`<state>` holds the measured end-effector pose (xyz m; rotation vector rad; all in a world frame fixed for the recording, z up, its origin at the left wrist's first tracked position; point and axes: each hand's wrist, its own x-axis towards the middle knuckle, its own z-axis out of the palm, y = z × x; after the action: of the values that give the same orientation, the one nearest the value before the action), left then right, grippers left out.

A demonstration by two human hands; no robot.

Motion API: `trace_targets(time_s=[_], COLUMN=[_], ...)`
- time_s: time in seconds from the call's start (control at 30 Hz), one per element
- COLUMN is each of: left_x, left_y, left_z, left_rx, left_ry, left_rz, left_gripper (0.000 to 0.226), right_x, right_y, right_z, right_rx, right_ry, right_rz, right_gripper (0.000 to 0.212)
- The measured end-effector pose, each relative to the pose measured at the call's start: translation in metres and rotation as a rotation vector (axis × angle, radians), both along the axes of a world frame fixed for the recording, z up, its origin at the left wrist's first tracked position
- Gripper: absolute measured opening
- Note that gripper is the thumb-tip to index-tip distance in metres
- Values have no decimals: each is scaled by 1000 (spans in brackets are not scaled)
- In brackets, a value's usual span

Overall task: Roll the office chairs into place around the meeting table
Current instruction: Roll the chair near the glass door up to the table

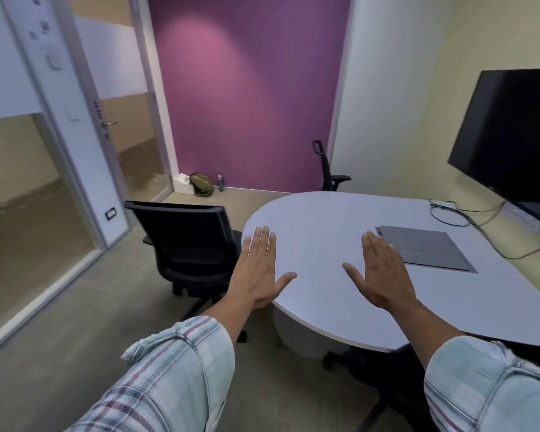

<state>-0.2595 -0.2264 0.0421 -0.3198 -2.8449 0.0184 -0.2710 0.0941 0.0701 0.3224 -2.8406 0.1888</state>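
A white meeting table with a rounded end fills the right half of the view. A black mesh office chair stands at its rounded left end, backrest toward me. A second black chair stands behind the table's far side, mostly hidden. The dark base of a third chair shows under the near edge. My left hand and my right hand are held out flat, palms down, above the table's near end, holding nothing.
A black monitor hangs on the right wall, with cables and a grey flap panel on the table. A glass door and partition stand left. A green bag and a bottle lie by the purple wall.
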Motion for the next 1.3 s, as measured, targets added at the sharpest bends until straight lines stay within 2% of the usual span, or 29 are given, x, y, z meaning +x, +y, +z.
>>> trace_targets(time_s=[0.63,0.93,1.3], left_x=[17,-45,-140], left_y=[-275,-369,-444], left_z=[-11,-19,-6], left_rx=[20,17,-3], left_ry=[24,-23,-59], left_rz=[393,477,500], left_gripper=[109,108,109], right_x=[-88,-184,-301], right_y=[-312,-424,-498], right_z=[-19,-45,-55], right_rx=[-22,-40,-38], right_ry=[-45,-26,5], right_rz=[401,500,493], right_gripper=[111,99,93])
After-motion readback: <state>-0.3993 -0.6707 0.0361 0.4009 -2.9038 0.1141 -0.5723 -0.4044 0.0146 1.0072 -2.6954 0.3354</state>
